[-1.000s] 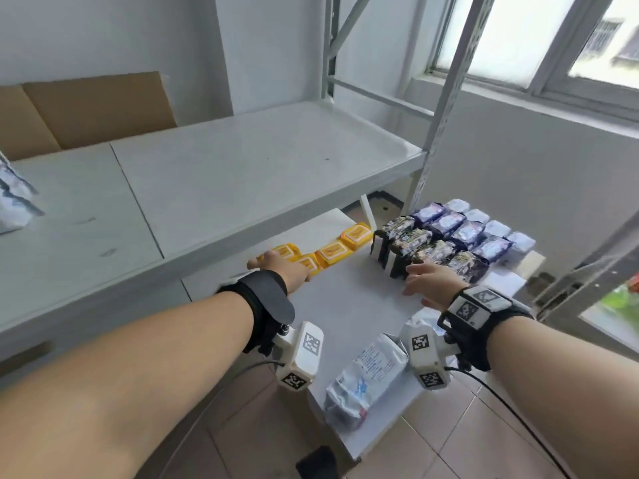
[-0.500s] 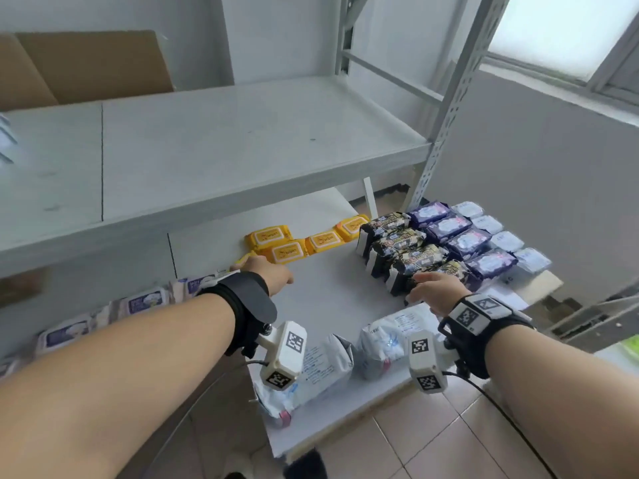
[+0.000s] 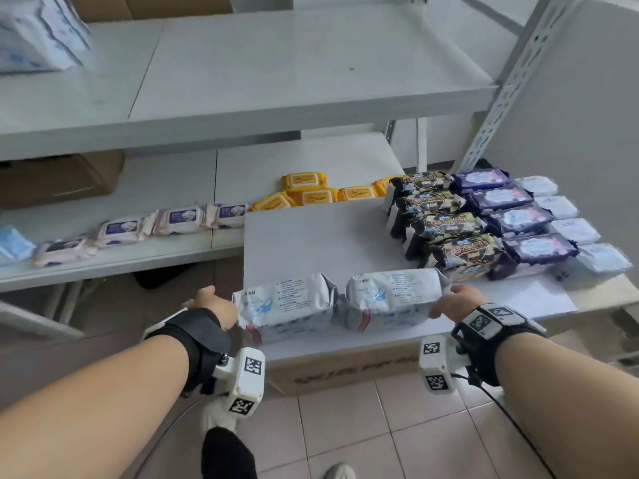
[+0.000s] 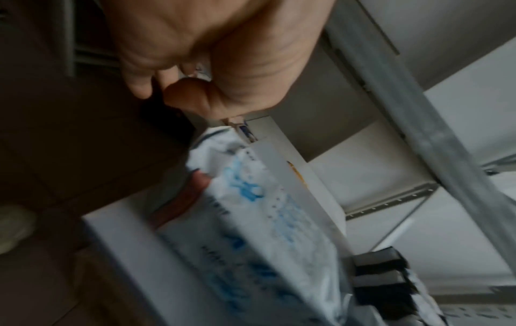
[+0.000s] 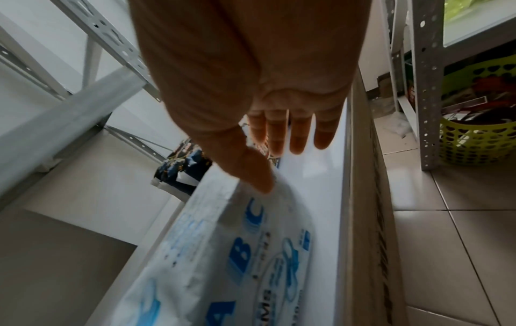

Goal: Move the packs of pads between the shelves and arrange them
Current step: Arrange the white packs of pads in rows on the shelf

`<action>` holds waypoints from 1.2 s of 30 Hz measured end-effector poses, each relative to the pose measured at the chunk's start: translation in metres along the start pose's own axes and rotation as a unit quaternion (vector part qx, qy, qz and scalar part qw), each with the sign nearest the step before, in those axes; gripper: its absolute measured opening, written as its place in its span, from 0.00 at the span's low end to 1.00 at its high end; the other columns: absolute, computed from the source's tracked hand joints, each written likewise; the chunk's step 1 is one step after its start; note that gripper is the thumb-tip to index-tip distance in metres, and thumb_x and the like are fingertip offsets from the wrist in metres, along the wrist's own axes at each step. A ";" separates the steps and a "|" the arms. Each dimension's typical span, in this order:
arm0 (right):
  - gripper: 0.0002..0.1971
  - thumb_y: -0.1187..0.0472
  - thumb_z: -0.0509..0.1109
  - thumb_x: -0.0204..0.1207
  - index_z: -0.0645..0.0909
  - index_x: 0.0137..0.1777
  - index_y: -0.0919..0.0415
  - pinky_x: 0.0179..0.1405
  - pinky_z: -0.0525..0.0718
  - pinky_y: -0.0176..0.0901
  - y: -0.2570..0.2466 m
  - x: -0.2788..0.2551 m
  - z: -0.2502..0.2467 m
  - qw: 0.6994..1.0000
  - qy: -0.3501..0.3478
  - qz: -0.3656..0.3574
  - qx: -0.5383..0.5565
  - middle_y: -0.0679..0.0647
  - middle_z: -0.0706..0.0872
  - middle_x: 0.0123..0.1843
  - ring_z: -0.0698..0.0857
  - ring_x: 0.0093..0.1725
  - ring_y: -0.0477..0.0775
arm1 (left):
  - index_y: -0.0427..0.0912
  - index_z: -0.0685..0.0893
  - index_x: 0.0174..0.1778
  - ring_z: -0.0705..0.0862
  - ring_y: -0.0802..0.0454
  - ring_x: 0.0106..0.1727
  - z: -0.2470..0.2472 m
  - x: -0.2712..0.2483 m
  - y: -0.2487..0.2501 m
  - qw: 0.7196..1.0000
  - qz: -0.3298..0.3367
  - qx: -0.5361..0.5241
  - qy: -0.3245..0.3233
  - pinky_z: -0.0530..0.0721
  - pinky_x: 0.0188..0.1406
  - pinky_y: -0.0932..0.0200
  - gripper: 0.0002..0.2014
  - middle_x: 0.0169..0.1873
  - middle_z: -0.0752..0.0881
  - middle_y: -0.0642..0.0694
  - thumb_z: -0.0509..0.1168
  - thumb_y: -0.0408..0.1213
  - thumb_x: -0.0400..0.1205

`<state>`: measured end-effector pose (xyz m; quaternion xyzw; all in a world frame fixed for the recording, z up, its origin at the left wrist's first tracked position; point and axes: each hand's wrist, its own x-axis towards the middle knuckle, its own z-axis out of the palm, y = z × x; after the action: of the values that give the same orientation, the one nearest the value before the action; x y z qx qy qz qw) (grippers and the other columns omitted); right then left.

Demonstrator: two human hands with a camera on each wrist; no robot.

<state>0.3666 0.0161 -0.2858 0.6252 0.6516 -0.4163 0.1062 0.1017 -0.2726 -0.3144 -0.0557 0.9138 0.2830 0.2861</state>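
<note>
The grey metal shelf unit (image 3: pixel 311 88) fills the far side, with a wide upper shelf and a lower shelf (image 3: pixel 145 188) under it. In front of the unit, a white board (image 3: pixel 311 236) lies on a cardboard box (image 3: pixel 345 371) and makes a low table. On the right part of this board there are rows of packs: four dark packs (image 3: pixel 446 223), then four purple packs (image 3: pixel 511 216) just beside them on the right, and pale packs (image 3: pixel 567 229) at the far right edge. On the lower shelf, yellow packs (image 3: pixel 311 193) lie near the board and pink-white packs (image 3: pixel 176 221) lie in a line to the left. At the near edge of the board, two white packs of pads lie end to end. The left white pack (image 3: pixel 287 305) is touched at its left end by the left hand (image 3: pixel 214 305), whose fingers are curled; whether they really grip the pack I cannot tell. The right white pack (image 3: pixel 394 299) has the right hand (image 3: pixel 453 302) at its right end, with the fingers straight and spread and the thumb (image 5: pixel 251 172) touching the wrapper.
</note>
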 end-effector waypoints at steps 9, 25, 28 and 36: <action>0.45 0.82 0.77 0.57 0.69 0.75 0.58 0.45 0.81 0.42 0.021 0.035 0.023 0.971 -0.068 -0.145 0.179 0.58 0.81 0.64 0.80 0.61 0.56 | 0.41 0.76 0.61 0.84 0.43 0.58 0.041 0.000 -0.038 0.983 0.072 -0.141 -0.091 0.82 0.63 0.46 0.40 0.57 0.86 0.42 0.79 0.13 0.55; 0.37 0.93 0.72 0.53 0.70 0.65 0.79 0.66 0.77 0.71 0.003 0.045 0.047 0.925 -0.149 -0.236 0.257 0.78 0.78 0.66 0.79 0.67 0.75 | 0.41 0.85 0.38 0.90 0.60 0.31 0.040 0.021 -0.029 0.961 0.143 -0.175 -0.158 0.87 0.27 0.64 0.22 0.28 0.91 0.55 0.78 0.12 0.56; 0.32 0.89 0.73 0.55 0.76 0.62 0.75 0.58 0.84 0.65 -0.002 0.046 0.044 0.920 -0.179 -0.228 0.263 0.74 0.84 0.60 0.84 0.60 0.71 | 0.44 0.87 0.40 0.90 0.60 0.36 0.037 0.022 -0.026 0.955 0.153 -0.179 -0.179 0.88 0.35 0.62 0.23 0.32 0.92 0.55 0.79 0.16 0.57; 0.29 0.72 0.82 0.47 0.84 0.53 0.67 0.55 0.86 0.65 -0.007 0.042 0.045 0.924 -0.191 -0.136 0.303 0.66 0.89 0.50 0.87 0.50 0.68 | 0.44 0.88 0.41 0.88 0.52 0.45 0.034 0.020 -0.017 0.952 0.103 -0.246 -0.148 0.82 0.52 0.57 0.20 0.40 0.91 0.50 0.82 0.24 0.57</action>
<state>0.3346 0.0173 -0.3387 0.4415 0.5404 -0.7158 -0.0243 0.1065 -0.2669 -0.3570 0.0122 0.7638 0.5323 0.3649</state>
